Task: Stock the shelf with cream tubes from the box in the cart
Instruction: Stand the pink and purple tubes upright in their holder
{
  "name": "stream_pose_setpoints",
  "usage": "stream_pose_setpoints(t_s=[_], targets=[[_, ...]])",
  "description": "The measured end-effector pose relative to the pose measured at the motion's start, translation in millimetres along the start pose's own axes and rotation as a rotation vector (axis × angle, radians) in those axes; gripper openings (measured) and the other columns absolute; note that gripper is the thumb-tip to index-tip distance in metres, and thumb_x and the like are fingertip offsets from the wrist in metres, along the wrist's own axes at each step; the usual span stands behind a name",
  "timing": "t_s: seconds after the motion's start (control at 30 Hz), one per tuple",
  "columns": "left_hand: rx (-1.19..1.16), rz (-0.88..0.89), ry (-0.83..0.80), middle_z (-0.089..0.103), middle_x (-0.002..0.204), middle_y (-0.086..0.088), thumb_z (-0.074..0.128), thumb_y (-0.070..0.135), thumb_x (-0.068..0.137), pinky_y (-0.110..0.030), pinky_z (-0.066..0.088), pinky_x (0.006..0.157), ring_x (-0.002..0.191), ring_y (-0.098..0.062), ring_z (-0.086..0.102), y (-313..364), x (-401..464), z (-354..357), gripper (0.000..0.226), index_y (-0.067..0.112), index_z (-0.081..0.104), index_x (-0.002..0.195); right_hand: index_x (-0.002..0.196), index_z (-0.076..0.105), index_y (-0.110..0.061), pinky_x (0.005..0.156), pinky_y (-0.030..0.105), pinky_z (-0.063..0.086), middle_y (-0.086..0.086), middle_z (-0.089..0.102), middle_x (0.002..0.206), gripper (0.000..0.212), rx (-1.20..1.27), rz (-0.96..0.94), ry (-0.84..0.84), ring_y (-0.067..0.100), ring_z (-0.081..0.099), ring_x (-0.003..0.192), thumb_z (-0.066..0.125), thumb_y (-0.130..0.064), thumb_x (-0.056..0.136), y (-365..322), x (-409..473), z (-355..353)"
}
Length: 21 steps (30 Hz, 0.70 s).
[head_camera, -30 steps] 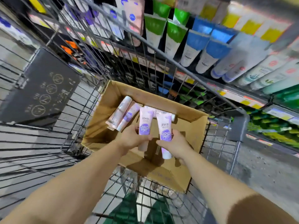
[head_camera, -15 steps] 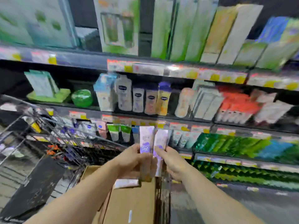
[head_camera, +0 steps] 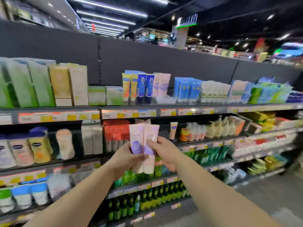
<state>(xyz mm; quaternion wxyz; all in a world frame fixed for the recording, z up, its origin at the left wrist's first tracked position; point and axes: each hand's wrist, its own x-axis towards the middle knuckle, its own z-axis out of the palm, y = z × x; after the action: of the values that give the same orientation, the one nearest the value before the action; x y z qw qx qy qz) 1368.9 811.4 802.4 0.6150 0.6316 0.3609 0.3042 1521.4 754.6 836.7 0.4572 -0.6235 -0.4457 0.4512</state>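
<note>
Two pale pink cream tubes with purple labels stand upright side by side in front of the shelving. My left hand [head_camera: 125,158] is shut on the left cream tube [head_camera: 136,136]. The right cream tube [head_camera: 151,134] is gripped by my right hand [head_camera: 165,152]. The tubes touch each other, caps down. Both are held out at the height of the second shelf [head_camera: 213,141], short of a dark gap in it. Matching pink tubes [head_camera: 161,85] stand on the top shelf above. Neither the cart nor the box is in view.
Shelving full of lotion bottles [head_camera: 39,145], boxed creams [head_camera: 60,84], red packs [head_camera: 116,133] and green bottles [head_camera: 147,199] fills the view. Price tags [head_camera: 127,113] line each shelf edge. Grey aisle floor [head_camera: 270,199] lies at the lower right.
Both hands lifted the two tubes out of the box in the cart and raised them toward the shelves. My view swung up from the cart to the upper shelves.
</note>
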Motion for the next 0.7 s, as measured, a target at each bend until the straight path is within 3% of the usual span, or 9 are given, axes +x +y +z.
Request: stream_pose_setpoints(t_s=[0.13, 0.17, 0.23, 0.3, 0.4, 0.53, 0.63, 0.7], targets=[[0.030, 0.088, -0.099, 0.075, 0.080, 0.003, 0.075, 0.006, 0.080, -0.019, 0.050, 0.055, 0.065, -0.008, 0.068, 34, 33, 55, 0.028, 0.015, 0.067, 0.106, 0.099, 0.066, -0.017, 0.078, 0.043, 0.057, 0.000, 0.071, 0.088, 0.022, -0.097, -0.088, 0.083, 0.016, 0.064, 0.077, 0.062, -0.037, 0.091, -19, 1, -75], [0.038, 0.102, -0.101, 0.075, 0.079, 0.003, 0.078, 0.008, 0.077, -0.020, 0.052, 0.057, 0.066, -0.009, 0.069, 41, 41, 62, 0.032, 0.014, 0.068, 0.106, 0.098, 0.067, -0.016, 0.081, 0.044, 0.055, 0.001, 0.071, 0.088, 0.022, -0.126, -0.123, 0.131, 0.017, 0.065, 0.078, 0.064, -0.036, 0.089, -24, 7, -90], [0.070, 0.126, -0.107, 0.076, 0.093, 0.000, 0.080, 0.016, 0.067, -0.033, 0.057, 0.077, 0.087, -0.019, 0.072, 51, 60, 70, 0.043, 0.016, 0.068, 0.108, 0.097, 0.066, -0.015, 0.078, 0.045, 0.052, 0.009, 0.069, 0.091, 0.018, -0.137, -0.175, 0.187, 0.021, 0.062, 0.079, 0.066, -0.031, 0.089, -37, 20, -114], [0.090, 0.145, -0.108, 0.075, 0.101, 0.000, 0.081, 0.016, 0.067, -0.037, 0.054, 0.086, 0.096, -0.020, 0.070, 56, 80, 73, 0.045, 0.018, 0.067, 0.109, 0.098, 0.064, -0.013, 0.070, 0.037, 0.053, 0.012, 0.068, 0.090, 0.012, -0.138, -0.215, 0.184, 0.019, 0.061, 0.076, 0.064, -0.024, 0.092, -52, 36, -131], [0.095, 0.137, -0.078, 0.076, 0.095, 0.000, 0.079, 0.008, 0.074, -0.033, 0.053, 0.079, 0.091, -0.018, 0.071, 60, 117, 72, 0.036, 0.016, 0.066, 0.107, 0.100, 0.065, -0.015, 0.065, 0.026, 0.054, 0.007, 0.068, 0.087, 0.010, -0.281, -0.246, 0.147, 0.015, 0.062, 0.074, 0.063, -0.021, 0.093, -76, 65, -150], [0.109, 0.156, -0.078, 0.075, 0.097, -0.003, 0.079, 0.009, 0.075, -0.037, 0.056, 0.082, 0.093, -0.022, 0.071, 70, 168, 62, 0.034, 0.015, 0.066, 0.106, 0.091, 0.065, -0.014, 0.074, 0.032, 0.060, 0.007, 0.071, 0.090, 0.005, -0.452, -0.261, 0.126, 0.015, 0.069, 0.077, 0.066, -0.020, 0.091, -98, 118, -172], [0.119, 0.162, -0.051, 0.074, 0.098, -0.003, 0.079, 0.017, 0.078, -0.037, 0.056, 0.080, 0.090, -0.018, 0.072, 88, 203, 45, 0.035, 0.019, 0.063, 0.109, 0.091, 0.066, -0.010, 0.062, 0.025, 0.058, 0.007, 0.070, 0.082, 0.009, -0.506, -0.293, 0.104, 0.009, 0.066, 0.063, 0.065, -0.018, 0.091, -124, 153, -184], [0.130, 0.170, 0.003, 0.073, 0.097, -0.004, 0.076, 0.023, 0.081, -0.038, 0.057, 0.078, 0.089, -0.018, 0.071, 105, 224, 32, 0.031, 0.022, 0.060, 0.108, 0.092, 0.067, -0.007, 0.064, 0.030, 0.060, 0.013, 0.071, 0.088, 0.013, -0.551, -0.327, 0.117, 0.013, 0.066, 0.067, 0.064, -0.019, 0.091, -144, 175, -194]])
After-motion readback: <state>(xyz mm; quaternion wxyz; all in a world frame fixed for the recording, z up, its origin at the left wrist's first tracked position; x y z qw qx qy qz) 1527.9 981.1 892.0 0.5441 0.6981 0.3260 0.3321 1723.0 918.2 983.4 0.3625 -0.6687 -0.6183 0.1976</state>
